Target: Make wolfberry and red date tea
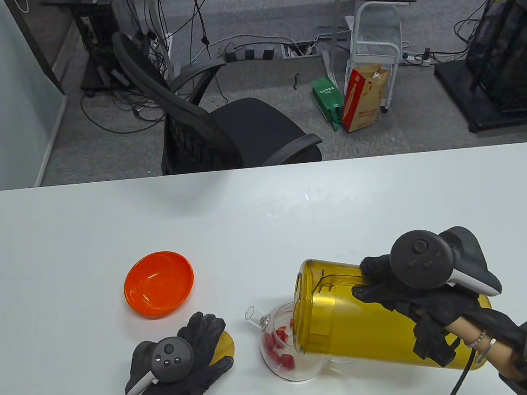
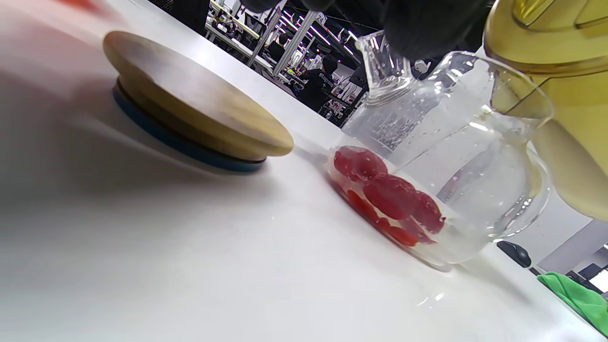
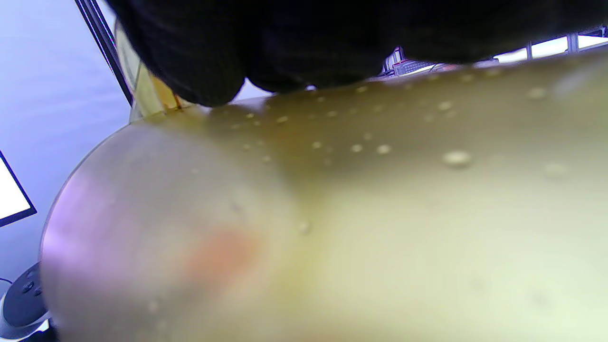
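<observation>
Table view: the right hand (image 1: 417, 294) grasps the yellow pitcher (image 1: 350, 319) by its handle and tips it almost flat, its mouth over the open glass teapot (image 1: 287, 349) near the table's front edge. Red pieces (image 1: 278, 347), likely the dates and wolfberries, already lie in the pot. The left hand (image 1: 190, 358) rests flat, fingers spread, on the wooden lid (image 1: 226, 345) just left of the pot, gripping nothing. The orange bowl (image 1: 159, 283) beyond it looks emptied.

Left wrist view: the lid (image 2: 190, 118) lies on the white table (image 2: 166, 266), apart from the teapot (image 2: 456, 156). The fruit (image 2: 389, 194) sits in what may be shallow water; droplets fleck the glass. I cannot make out a stream from the pitcher (image 2: 555, 71).

Right wrist view: only the pitcher's wet wall (image 3: 356, 213) under dark gloved fingers (image 3: 199, 61).

So the ingredients seem loaded and pouring is the step in hand; filling and lidding remain.
</observation>
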Motion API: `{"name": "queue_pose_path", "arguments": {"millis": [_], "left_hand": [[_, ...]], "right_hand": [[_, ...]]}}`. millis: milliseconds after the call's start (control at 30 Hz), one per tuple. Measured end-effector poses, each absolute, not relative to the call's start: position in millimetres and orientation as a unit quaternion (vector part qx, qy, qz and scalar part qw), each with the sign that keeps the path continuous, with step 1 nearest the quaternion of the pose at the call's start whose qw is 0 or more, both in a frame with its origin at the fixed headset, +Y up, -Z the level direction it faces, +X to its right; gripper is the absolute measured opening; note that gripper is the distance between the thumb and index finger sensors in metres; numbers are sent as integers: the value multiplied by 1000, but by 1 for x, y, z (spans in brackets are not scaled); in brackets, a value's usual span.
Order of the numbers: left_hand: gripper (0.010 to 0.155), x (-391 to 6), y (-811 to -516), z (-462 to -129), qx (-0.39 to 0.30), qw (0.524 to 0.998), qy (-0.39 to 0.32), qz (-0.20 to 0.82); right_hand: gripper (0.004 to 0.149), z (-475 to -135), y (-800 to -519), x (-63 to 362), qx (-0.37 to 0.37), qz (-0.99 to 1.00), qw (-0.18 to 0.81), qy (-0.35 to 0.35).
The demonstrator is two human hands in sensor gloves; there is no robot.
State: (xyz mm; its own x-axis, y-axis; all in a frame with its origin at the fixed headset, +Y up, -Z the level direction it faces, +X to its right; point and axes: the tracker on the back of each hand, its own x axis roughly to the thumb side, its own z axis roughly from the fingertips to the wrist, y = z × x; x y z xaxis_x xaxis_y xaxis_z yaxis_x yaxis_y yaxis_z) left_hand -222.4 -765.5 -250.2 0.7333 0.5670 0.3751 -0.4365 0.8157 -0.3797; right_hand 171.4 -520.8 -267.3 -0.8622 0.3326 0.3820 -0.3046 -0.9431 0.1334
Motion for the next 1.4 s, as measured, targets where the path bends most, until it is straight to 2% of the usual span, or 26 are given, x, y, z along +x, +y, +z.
{"name": "queue_pose_path", "arguments": {"millis": [1400], "left_hand": [[76, -222, -766, -250, -137, 920, -246, 273]], "right_hand": [[39, -270, -519, 166, 203, 966, 156, 42]]}}
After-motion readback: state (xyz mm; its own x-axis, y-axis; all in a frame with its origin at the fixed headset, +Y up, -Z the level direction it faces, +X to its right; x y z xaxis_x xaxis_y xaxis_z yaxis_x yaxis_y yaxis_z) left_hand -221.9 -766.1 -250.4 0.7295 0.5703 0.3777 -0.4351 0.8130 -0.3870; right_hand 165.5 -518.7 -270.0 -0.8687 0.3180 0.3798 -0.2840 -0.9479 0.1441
